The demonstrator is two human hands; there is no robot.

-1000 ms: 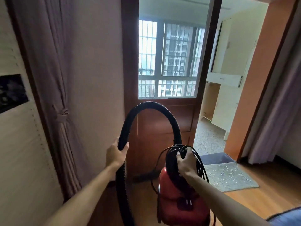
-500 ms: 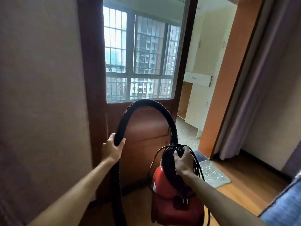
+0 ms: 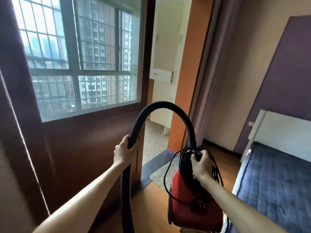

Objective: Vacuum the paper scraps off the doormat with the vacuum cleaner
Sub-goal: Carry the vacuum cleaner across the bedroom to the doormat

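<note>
A person's left hand (image 3: 123, 153) has its grip clenched around the black ribbed hose (image 3: 162, 104), which arches up and over from that hand to the top of a red vacuum cleaner (image 3: 186, 199) in a bedroom doorway. The right hand (image 3: 201, 165) grasps the black carrying handle (image 3: 185, 158) on top of the machine, fingers curled round it, with loops of black power cord (image 3: 216, 173) gathered around the same handle and trailing down both sides of the red body. The lower run of hose drops past the left forearm and out of the bottom of the view. The doormat (image 3: 158, 175), a pale rectangle, lies on the floor just beyond the vacuum cleaner at the threshold, partly hidden behind the machine and the cord; light flecks across it appear to be the paper scraps (image 3: 157, 179) (too small to make out singly). To the left stands a dark wooden door (image 3: 84, 148) with a large glass pane, through which a barred window (image 3: 94, 64) and apartment blocks show. Past the orange door frame (image 3: 185, 81) are a speckled stone floor (image 3: 153, 140) and white cupboards (image 3: 166, 47). A mauve curtain (image 3: 210, 81) hangs right of the frame, and a bed (image 3: 269, 182) with a blue quilted cover fills the lower right, on the wooden floor (image 3: 151, 207).
</note>
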